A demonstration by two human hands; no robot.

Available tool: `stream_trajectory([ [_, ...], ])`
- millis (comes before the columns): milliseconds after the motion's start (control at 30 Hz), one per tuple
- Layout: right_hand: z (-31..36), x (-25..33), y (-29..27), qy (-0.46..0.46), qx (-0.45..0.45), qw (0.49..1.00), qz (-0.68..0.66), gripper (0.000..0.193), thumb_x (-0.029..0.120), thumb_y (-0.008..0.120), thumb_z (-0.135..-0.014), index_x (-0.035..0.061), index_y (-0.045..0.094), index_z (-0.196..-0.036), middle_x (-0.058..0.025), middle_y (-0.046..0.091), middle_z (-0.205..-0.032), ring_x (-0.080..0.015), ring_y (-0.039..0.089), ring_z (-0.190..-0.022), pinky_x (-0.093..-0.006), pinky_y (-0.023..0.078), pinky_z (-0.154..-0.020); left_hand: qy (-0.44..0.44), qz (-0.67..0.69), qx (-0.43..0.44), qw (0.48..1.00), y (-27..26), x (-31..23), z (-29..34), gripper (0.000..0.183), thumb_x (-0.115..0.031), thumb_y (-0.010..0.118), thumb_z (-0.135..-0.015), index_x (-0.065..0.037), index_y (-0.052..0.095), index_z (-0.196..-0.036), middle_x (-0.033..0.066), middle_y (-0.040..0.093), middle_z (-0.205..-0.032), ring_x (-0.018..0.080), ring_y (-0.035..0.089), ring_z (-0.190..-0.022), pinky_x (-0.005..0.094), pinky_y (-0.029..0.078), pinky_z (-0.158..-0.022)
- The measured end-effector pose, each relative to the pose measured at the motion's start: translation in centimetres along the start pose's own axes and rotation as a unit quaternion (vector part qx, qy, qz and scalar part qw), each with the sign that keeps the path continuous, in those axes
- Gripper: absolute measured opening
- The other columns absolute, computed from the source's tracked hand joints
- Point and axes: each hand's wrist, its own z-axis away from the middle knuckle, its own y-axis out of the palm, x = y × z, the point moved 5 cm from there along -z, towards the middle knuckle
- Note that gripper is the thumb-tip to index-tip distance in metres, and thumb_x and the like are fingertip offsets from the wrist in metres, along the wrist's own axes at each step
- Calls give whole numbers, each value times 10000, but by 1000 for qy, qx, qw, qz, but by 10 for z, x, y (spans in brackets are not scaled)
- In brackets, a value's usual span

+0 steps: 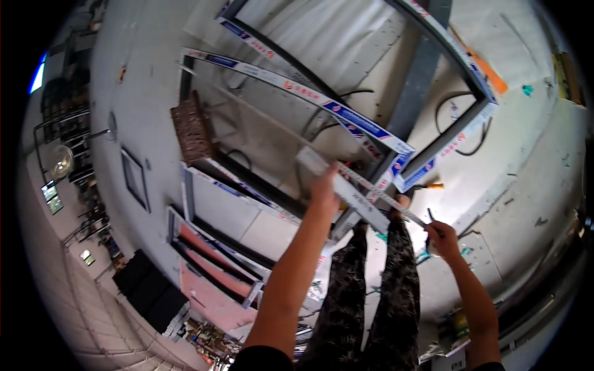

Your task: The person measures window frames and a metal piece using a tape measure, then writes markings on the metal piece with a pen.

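Observation:
My left hand (325,190) is closed at the edge of a pale, flat-faced bar (362,203) that slants over the frames in front of my legs. A narrow, light strip with small marks (396,205) runs from beside my left fingertips, across the bar, to my right hand (442,239). My right fingers are closed round the strip's near end; whether it is a measuring tape or a peeled film I cannot tell. A thin dark stick (430,214) juts up from that hand. Under the bar lies a rectangular frame with blue-and-white film (291,88).
Another film-covered frame (455,147) lies at the far right. A brown patterned block (193,131) sits at the left frame's corner. More frames (216,260) rest at the lower left, by pink panels (213,290). A yellow-handled tool (435,186), cables and an orange piece (492,75) lie on the floor.

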Motion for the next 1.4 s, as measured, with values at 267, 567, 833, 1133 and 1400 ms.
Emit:
stream_trajectory([
  [267, -21, -57, -52, -1, -21, 1000, -3, 133, 122, 670, -910, -8, 692, -893, -42, 597, -682, -115, 513, -608, -279, 412, -566, -2, -80, -38, 996, 24, -10, -50, 126, -50, 694, -909, 20, 639, -999, 97, 634, -917, 212, 617, -801, 378, 547, -730],
  [567, -44, -74, -64, -52, -49, 996, 50, 151, 119, 648, -919, -17, 672, -858, -76, 584, -657, -153, 513, -591, -303, 411, -561, -11, -78, -40, 996, 36, 11, -75, 139, -60, 689, -919, 12, 639, -1027, 89, 634, -930, 205, 612, -819, 379, 546, -782],
  [833, -68, -93, -64, -50, -68, 995, 48, 170, 133, 644, -936, -12, 651, -848, -54, 547, -640, -130, 479, -576, -297, 388, -538, -7, -86, -21, 996, 48, 26, -97, 146, -78, 670, -945, 13, 631, -1053, 76, 622, -948, 197, 590, -849, 374, 529, -810],
  [1133, -84, -105, -69, -67, -86, 993, 53, 182, 146, 630, -948, -9, 649, -854, -74, 545, -651, -157, 488, -583, -315, 392, -552, 2, -97, -38, 995, 56, 35, -108, 131, -71, 663, -946, 15, 619, -1034, 84, 604, -907, 208, 592, -824, 385, 539, -793],
  [1400, -98, -95, -66, -94, -92, 989, 61, 192, 161, 627, -951, -6, 649, -858, -82, 549, -649, -170, 495, -582, -319, 401, -559, 11, -107, -31, 994, 57, 29, -123, 139, -76, 663, -946, 0, 612, -1051, 79, 614, -912, 207, 589, -817, 385, 534, -779],
])
